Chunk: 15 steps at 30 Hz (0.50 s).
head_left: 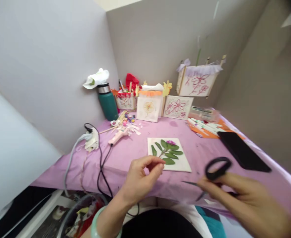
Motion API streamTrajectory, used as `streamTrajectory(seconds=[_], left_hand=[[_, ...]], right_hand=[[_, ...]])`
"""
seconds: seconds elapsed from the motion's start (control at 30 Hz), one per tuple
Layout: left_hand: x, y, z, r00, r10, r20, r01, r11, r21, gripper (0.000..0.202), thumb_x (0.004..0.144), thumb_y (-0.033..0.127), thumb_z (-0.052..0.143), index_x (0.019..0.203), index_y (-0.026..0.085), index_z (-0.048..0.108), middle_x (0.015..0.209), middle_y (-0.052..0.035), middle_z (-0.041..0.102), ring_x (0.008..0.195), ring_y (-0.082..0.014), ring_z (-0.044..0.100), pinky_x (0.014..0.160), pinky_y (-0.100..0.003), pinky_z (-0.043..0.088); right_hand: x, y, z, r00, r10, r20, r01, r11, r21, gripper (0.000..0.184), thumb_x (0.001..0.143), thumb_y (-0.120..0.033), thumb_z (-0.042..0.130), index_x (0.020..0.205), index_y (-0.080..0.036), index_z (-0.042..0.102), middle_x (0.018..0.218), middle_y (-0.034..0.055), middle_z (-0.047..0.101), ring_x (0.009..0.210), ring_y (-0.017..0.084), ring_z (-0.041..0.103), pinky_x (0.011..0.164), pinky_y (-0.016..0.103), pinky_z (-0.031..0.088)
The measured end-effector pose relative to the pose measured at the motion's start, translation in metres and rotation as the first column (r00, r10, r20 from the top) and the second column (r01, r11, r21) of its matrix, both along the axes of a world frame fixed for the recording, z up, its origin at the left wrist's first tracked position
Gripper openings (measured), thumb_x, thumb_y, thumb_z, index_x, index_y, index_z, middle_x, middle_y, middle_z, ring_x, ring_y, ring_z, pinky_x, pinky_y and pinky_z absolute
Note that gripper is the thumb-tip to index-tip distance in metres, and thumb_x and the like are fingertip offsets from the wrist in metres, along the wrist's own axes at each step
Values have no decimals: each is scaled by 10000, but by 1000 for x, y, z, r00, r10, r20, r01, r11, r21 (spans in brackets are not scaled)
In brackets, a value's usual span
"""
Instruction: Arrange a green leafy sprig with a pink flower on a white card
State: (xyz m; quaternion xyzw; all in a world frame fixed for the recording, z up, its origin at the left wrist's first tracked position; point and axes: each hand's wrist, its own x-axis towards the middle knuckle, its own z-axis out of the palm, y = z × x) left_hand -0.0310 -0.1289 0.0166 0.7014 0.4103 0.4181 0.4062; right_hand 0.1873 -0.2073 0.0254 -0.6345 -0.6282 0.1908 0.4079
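On the purple-clothed table (210,152), the leaf collage card (169,154) lies just beyond the pinched, seemingly empty left hand (142,177); the right hand (242,195) grips black scissors (213,172), blades pointing left

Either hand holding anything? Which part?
The right hand holds black scissors by the handle loops, blades pointing left. The left hand has thumb and fingers pinched together near the white card with leaves; whether it grips anything cannot be told.

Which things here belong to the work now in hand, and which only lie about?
In hand: scissors in right hand; left hand pinching beside leaf card.

Lying about: glue gun, green flask, markers, black tablet, paper boxes.
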Motion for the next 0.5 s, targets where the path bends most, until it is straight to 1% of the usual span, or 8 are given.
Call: streamTrajectory(seconds=[0.07, 0.1, 0.17, 0.23, 0.33, 0.4, 0.5], left_hand=[[11, -14, 5, 994, -107, 9, 107, 984, -139, 185, 781, 271, 616, 896, 176, 727, 755, -34, 687, 692, -137, 591, 650, -227, 454], [15, -18, 5, 989, -143, 21, 145, 969, -198, 188, 766, 263, 626, 896, 177, 729, 785, -42, 696, 710, -143, 598, 655, -232, 456], [22, -23, 2, 983, -177, 54, 185, 943, -276, 184, 752, 269, 637, 878, 172, 730, 807, -54, 701, 731, -154, 606, 670, -244, 460], [25, -23, -4, 981, -180, 76, 195, 932, -305, 178, 747, 285, 651, 854, 166, 728, 790, -56, 697, 726, -156, 602, 672, -251, 458], [25, -20, -11, 982, -171, 84, 189, 933, -306, 181, 745, 295, 666, 853, 162, 724, 767, -48, 688, 691, -138, 577, 636, -236, 437], [25, -19, -13, 981, -170, 97, 192, 930, -312, 190, 752, 310, 668, 851, 156, 717, 752, -42, 681, 655, -120, 551, 594, -218, 414], [25, -19, -14, 982, -140, 131, 177, 924, -339, 245, 794, 376, 630, 779, 139, 688, 700, -34, 671, 557, -86, 494, 531, -204, 380]], right_hand=[[-6, 1, 3, 996, 78, -43, -84, 986, -142, 435, 802, -577, 601, 624, -181, 632, 603, 11, 606, 562, 153, 563, 475, 219, 453], [-10, 2, 4, 994, 76, -74, -88, 980, -180, 434, 808, -575, 590, 624, -184, 630, 585, 8, 590, 556, 149, 551, 471, 216, 439], [-17, 4, 4, 994, 45, -104, -69, 969, -237, 429, 822, -558, 574, 620, -183, 617, 578, 6, 574, 560, 143, 536, 481, 216, 419], [-20, 5, 3, 993, 19, -120, -50, 965, -259, 416, 827, -537, 574, 618, -179, 608, 585, 4, 574, 570, 138, 528, 498, 217, 407], [-21, 6, 1, 990, 15, -139, -52, 963, -265, 411, 827, -515, 579, 600, -172, 586, 582, 0, 565, 572, 131, 518, 513, 219, 397], [-22, 7, 0, 990, 14, -141, -51, 963, -264, 415, 828, -511, 579, 592, -170, 573, 570, -5, 548, 559, 125, 503, 505, 219, 385], [-23, 6, 0, 990, 26, -135, -60, 965, -255, 422, 838, -516, 572, 598, -169, 571, 565, -10, 536, 543, 116, 482, 488, 217, 371]])
